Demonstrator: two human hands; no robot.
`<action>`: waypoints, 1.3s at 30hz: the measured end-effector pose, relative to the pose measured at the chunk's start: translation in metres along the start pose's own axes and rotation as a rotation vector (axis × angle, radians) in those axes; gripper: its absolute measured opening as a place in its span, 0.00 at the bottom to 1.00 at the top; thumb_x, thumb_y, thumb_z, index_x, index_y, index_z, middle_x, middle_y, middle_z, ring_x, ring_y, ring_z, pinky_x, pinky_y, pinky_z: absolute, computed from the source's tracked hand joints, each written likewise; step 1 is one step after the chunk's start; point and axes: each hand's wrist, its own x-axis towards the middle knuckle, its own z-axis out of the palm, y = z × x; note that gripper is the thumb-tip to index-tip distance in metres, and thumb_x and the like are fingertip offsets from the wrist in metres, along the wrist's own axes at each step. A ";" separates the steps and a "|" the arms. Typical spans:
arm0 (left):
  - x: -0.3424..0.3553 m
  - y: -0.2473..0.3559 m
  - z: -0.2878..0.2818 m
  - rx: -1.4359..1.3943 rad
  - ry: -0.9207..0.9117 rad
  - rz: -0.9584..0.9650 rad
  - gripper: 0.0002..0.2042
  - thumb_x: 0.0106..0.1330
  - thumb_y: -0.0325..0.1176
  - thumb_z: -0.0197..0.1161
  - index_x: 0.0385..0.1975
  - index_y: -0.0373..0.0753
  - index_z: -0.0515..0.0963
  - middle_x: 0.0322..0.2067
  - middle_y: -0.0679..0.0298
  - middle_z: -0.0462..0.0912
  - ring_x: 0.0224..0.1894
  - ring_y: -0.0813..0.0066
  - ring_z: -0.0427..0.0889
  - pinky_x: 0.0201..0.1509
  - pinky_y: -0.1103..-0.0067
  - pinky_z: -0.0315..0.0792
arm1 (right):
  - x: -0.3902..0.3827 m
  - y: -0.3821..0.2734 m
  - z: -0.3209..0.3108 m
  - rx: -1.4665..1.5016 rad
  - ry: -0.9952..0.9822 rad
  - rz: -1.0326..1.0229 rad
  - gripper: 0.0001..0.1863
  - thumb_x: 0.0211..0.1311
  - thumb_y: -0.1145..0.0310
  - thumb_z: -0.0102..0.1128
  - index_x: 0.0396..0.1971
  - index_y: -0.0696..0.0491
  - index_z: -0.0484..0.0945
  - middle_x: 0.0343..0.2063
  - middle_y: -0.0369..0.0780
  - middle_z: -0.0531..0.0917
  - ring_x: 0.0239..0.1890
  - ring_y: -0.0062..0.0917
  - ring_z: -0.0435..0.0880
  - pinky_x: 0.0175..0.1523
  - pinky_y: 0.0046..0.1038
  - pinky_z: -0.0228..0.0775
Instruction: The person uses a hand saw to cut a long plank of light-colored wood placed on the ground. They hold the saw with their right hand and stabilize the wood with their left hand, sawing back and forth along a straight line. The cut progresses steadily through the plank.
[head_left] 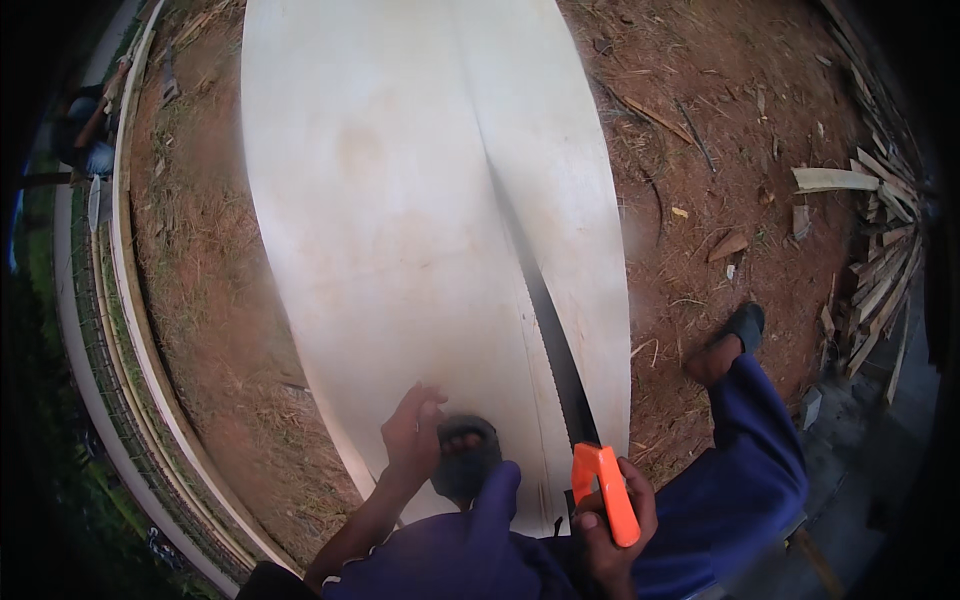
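Observation:
A handsaw with an orange handle (622, 505) is in my right hand (615, 535), whose fingers wrap round the grip. Its dark toothed blade (562, 368) points away from me along a pale plywood sheet (370, 220); the far end narrows into a blur, so I cannot tell where the tip stops. My left hand (410, 430) is closed in a loose curl above the sheet, with nothing visible in it. Beside it, my left foot in a dark sandal (468, 458) rests on the plywood. A rough, splintered line runs along the wood left of the blade.
My right foot in a dark shoe (744, 326) stands on reddish soil right of the sheet. Wood offcuts (885, 265) are piled at the far right. Long pale rails (135, 270) curve along the left, where another person (88, 130) is partly visible.

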 end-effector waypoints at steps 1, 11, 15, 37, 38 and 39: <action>-0.001 0.000 0.003 -0.001 0.013 -0.063 0.13 0.77 0.27 0.51 0.54 0.29 0.77 0.47 0.49 0.85 0.50 0.62 0.85 0.62 0.65 0.74 | 0.000 0.003 -0.004 -0.035 -0.029 -0.024 0.31 0.60 0.65 0.69 0.57 0.69 0.70 0.18 0.36 0.80 0.22 0.17 0.79 0.33 0.22 0.72; 0.058 0.029 0.023 0.310 0.032 0.552 0.16 0.72 0.26 0.60 0.57 0.30 0.77 0.60 0.44 0.77 0.66 0.43 0.73 0.69 0.56 0.67 | -0.006 -0.025 -0.008 -0.115 -0.149 -0.005 0.38 0.60 0.56 0.69 0.60 0.71 0.72 0.19 0.36 0.82 0.23 0.18 0.82 0.36 0.22 0.74; 0.104 0.048 0.031 0.579 0.029 0.563 0.21 0.73 0.31 0.59 0.65 0.37 0.73 0.70 0.47 0.67 0.74 0.41 0.61 0.75 0.46 0.53 | -0.010 -0.043 -0.007 -0.232 -0.150 -0.042 0.34 0.57 0.62 0.68 0.58 0.71 0.75 0.19 0.35 0.81 0.22 0.18 0.81 0.34 0.22 0.73; 0.154 0.037 0.050 0.853 0.196 0.609 0.23 0.73 0.37 0.58 0.68 0.50 0.73 0.73 0.62 0.67 0.78 0.51 0.57 0.75 0.39 0.44 | 0.135 -0.046 0.109 -0.225 -0.179 0.192 0.14 0.61 0.80 0.56 0.46 0.64 0.80 0.23 0.34 0.75 0.25 0.13 0.69 0.33 0.24 0.67; 0.156 0.036 0.050 0.844 0.206 0.603 0.23 0.73 0.37 0.58 0.68 0.51 0.73 0.73 0.63 0.67 0.78 0.51 0.57 0.75 0.39 0.44 | 0.107 -0.045 0.094 -0.228 -0.160 0.186 0.19 0.61 0.80 0.56 0.53 0.64 0.80 0.25 0.35 0.77 0.26 0.13 0.70 0.34 0.23 0.69; 0.156 0.038 0.051 0.832 0.202 0.601 0.23 0.73 0.37 0.58 0.68 0.51 0.73 0.73 0.63 0.67 0.78 0.51 0.57 0.75 0.39 0.44 | 0.081 -0.044 0.075 -0.206 -0.137 0.188 0.19 0.60 0.81 0.56 0.52 0.65 0.79 0.26 0.36 0.78 0.26 0.13 0.72 0.34 0.22 0.69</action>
